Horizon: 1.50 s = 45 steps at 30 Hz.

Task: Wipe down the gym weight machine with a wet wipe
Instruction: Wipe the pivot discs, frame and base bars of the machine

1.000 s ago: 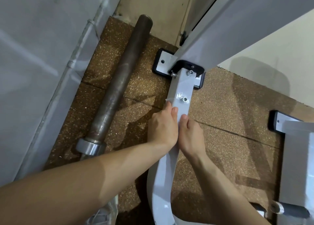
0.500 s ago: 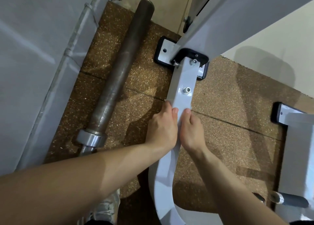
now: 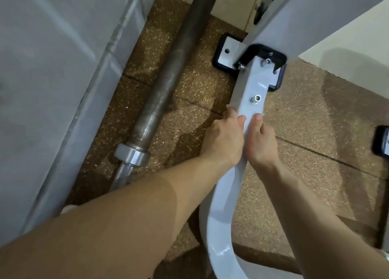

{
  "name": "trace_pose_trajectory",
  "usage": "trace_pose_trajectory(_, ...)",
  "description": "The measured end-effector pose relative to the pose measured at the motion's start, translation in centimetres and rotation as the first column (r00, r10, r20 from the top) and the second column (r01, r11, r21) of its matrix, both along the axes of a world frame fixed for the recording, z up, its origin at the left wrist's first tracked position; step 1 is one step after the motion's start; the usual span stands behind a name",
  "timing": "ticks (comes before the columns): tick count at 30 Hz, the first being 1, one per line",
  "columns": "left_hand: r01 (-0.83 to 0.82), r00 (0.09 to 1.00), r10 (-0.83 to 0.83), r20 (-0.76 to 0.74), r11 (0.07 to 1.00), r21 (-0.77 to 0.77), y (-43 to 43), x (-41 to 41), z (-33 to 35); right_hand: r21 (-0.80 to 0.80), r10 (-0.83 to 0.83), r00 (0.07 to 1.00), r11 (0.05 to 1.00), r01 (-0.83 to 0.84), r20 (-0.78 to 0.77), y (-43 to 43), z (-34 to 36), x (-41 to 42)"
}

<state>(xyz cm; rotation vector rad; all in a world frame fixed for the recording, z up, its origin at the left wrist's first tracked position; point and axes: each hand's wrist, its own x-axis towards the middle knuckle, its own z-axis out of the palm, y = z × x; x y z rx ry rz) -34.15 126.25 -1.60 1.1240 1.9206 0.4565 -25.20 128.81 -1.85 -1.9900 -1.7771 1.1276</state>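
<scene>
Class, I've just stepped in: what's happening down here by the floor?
A person is bent over a white machine bar near the floor. The left hand and right hand wrap it from either side, just below a bolt, where it runs up to the black foot bracket. No wipe shows; it may be hidden under the hands. A barbell lies on the mat beside the wall.

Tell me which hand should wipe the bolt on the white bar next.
Probably the right hand. Its fingers lie on the top face of the white bar, just below the bolt. The left hand wraps the bar's left edge. No wipe is visible in either hand.
</scene>
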Motion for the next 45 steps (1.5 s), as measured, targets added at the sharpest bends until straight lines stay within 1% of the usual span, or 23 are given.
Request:
trace_pose_trajectory(3,-0.015,0.999,0.015,-0.038,1.000,0.017,0.7,-0.4,-0.6,0.011,0.038,0.997,0.999,-0.037,-0.063,1.1,-0.3,0.5)
trace_pose_trajectory(5,0.009,0.999,-0.007,-0.042,0.999,0.034,1.2,-1.2,-1.2,0.017,0.069,0.992,0.998,-0.068,-0.104,1.2,-0.9,0.5)
trace_pose_trajectory(8,0.053,0.997,-0.049,-0.066,0.996,0.071,0.1,-0.6,-1.5,0.061,0.109,0.991,0.993,-0.105,-0.072,0.5,-1.5,1.4)
trace_pose_trajectory(12,-0.036,0.998,0.040,-0.058,0.998,0.058,-5.1,1.1,-1.0,0.037,0.179,0.984,0.983,-0.178,-0.011,-3.2,-0.5,1.9)
trace_pose_trajectory(14,-0.052,0.998,0.055,-0.043,0.996,0.070,-7.3,1.9,-0.9,0.037,0.204,0.979,0.978,-0.203,-0.019,-5.4,-0.4,2.6)
trace_pose_trajectory(16,-0.044,0.997,0.048,-0.053,0.996,0.078,-6.6,1.5,-0.7,0.027,0.183,0.983,0.983,-0.183,-0.012,-4.7,-0.3,2.3)
trace_pose_trajectory(19,-0.034,0.995,0.040,-0.091,0.998,0.058,-2.4,0.4,-1.3,0.036,0.185,0.983,0.982,-0.185,0.008,-0.2,-0.6,1.0)
trace_pose_trajectory(21,-0.038,0.995,0.042,-0.088,0.998,0.048,-0.5,0.0,-1.2,0.054,0.180,0.983,0.982,-0.181,0.031,1.5,-0.4,0.4)
trace_pose_trajectory(24,-0.011,0.995,0.018,-0.097,0.997,0.078,-2.1,0.6,-0.5,0.038,0.170,0.985,0.985,-0.170,-0.013,-0.2,-0.8,1.3)
trace_pose_trajectory(27,-0.055,0.997,0.059,-0.057,0.996,0.068,-7.0,1.7,0.0,0.013,0.214,0.976,0.977,-0.214,-0.028,-5.0,-1.3,3.1)
trace_pose_trajectory(29,-0.070,0.997,0.072,-0.036,0.997,0.040,-9.0,2.0,0.2,-0.011,0.230,0.972,0.973,-0.231,-0.048,-6.3,-1.4,3.5)
trace_pose_trajectory(33,-0.051,0.997,0.052,-0.054,0.998,0.029,-5.0,0.7,0.0,-0.002,0.198,0.979,0.980,-0.198,-0.055,-2.2,-1.0,2.1)
trace_pose_trajectory(36,-0.120,0.992,0.115,0.053,0.987,0.107,-2.6,0.2,-0.6,0.021,0.159,0.982,0.987,-0.158,-0.101,-0.9,-0.8,1.6)
trace_pose_trajectory(39,-0.173,0.983,0.158,0.097,0.970,0.171,-5.8,1.3,-0.9,0.021,0.199,0.977,0.980,-0.198,-0.073,-3.5,-0.9,2.6)
trace_pose_trajectory(42,-0.196,0.979,0.182,0.092,0.964,0.178,-10.5,2.4,-0.8,0.000,0.256,0.965,0.967,-0.256,-0.057,-8.1,-0.8,4.0)
trace_pose_trajectory(45,-0.250,0.968,0.241,0.078,0.958,0.142,-16.0,4.3,-1.1,-0.022,0.293,0.947,0.954,-0.298,-0.131,-13.0,-0.9,5.8)
